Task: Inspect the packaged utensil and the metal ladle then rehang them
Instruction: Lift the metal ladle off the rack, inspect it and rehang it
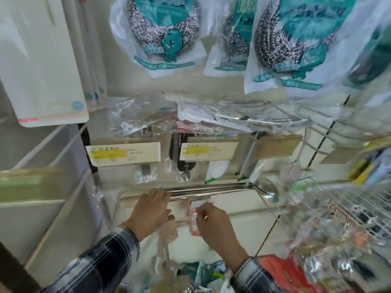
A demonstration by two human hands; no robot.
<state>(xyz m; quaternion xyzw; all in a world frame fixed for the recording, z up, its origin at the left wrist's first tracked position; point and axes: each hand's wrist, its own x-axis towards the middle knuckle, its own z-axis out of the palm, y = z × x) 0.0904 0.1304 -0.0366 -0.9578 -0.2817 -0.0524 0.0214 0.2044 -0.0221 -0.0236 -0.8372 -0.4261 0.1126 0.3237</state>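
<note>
A long shiny metal ladle [211, 192] lies level across the middle of the head view, its bowl [267, 192] at the right end. My left hand [151, 210] grips the handle's left end. Just below the handle, my right hand [213, 224] pinches a small red and white tag [195, 216] that hangs from it. A clear plastic packet with a pale utensil [167, 233] dangles under my left hand. Whether the hand holds that packet I cannot tell.
Bagged steel scourers [163, 32] hang overhead. Behind the ladle, packaged utensils [184, 157] hang on hooks with price labels [124, 154]. White cutting boards [40, 66] hang at left. A wire rack [330, 210] full of small goods fills the right; more packets lie below.
</note>
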